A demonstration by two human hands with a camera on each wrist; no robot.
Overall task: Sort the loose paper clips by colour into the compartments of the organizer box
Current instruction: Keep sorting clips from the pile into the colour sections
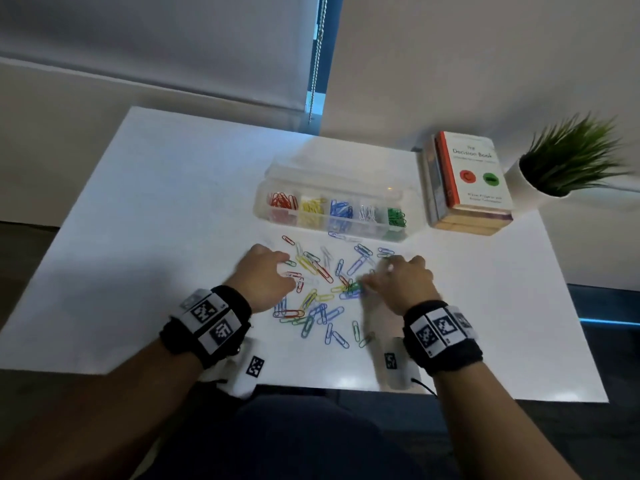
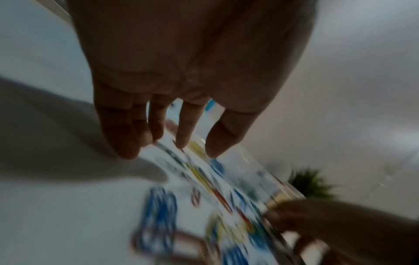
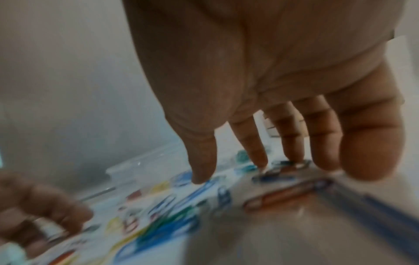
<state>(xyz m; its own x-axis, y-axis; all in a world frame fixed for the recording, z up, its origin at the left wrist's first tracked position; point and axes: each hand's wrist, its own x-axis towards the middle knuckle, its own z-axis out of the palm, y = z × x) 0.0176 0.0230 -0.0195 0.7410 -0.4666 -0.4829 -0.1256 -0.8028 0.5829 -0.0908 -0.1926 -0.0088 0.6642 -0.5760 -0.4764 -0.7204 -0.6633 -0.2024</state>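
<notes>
Loose paper clips (image 1: 323,292) in red, yellow, blue, green and white lie scattered on the white table (image 1: 156,209), in front of the clear organizer box (image 1: 273,188). Its compartments hold, from left to right, red, yellow, blue, white and green clips. My left hand (image 1: 284,270) hovers over the pile's left side; in the left wrist view my left hand (image 2: 174,150) has straight, spread fingers that hold nothing. My right hand (image 1: 375,277) is at the pile's right side. In the blurred right wrist view my right hand (image 3: 229,172) has straight fingertips down among blue clips (image 3: 274,176).
A stack of books (image 1: 467,181) lies right of the box, and a potted plant (image 1: 568,164) stands at the table's far right corner. A blind chain (image 1: 317,57) hangs behind the table. The table's near edge runs just under my wrists.
</notes>
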